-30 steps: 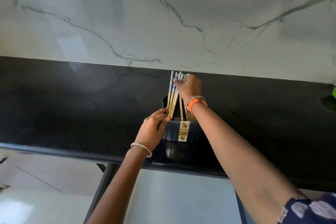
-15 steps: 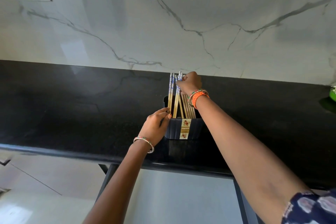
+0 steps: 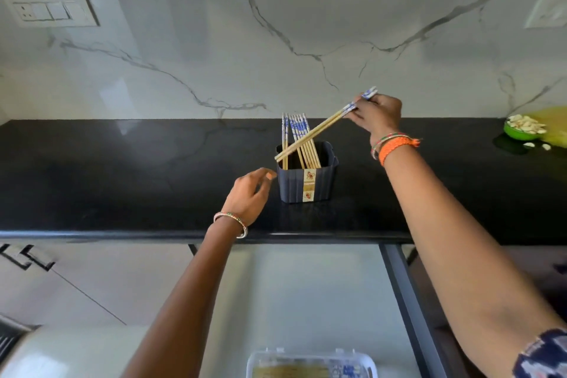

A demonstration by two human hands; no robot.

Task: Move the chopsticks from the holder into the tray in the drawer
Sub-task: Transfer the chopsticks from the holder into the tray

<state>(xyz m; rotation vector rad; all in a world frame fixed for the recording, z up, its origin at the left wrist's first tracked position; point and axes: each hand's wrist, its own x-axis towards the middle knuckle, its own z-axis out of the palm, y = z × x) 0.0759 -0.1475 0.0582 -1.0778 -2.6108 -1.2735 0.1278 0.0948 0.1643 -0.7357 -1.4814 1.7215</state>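
A dark blue ribbed holder (image 3: 306, 182) stands on the black counter, with several bamboo chopsticks (image 3: 299, 139) with blue-patterned tops upright inside. My right hand (image 3: 379, 113) is up and to the right of the holder, shut on a pair of chopsticks (image 3: 319, 129) that slant down-left, their tips over the holder's left rim. My left hand (image 3: 250, 193) hovers just left of the holder, fingers apart, touching nothing. At the bottom edge a clear tray (image 3: 310, 364) holding chopsticks lies in the open drawer (image 3: 306, 294).
The black counter (image 3: 138, 178) runs across the view under a white marble wall. A green bowl (image 3: 521, 127) with pale pieces sits at the far right, with bits scattered beside it. The drawer's dark right rail (image 3: 408, 301) runs below my right arm.
My right hand has lifted a pair of chopsticks out of the holder and swung them up to the right. My left hand has let go of the holder's edge and opened.
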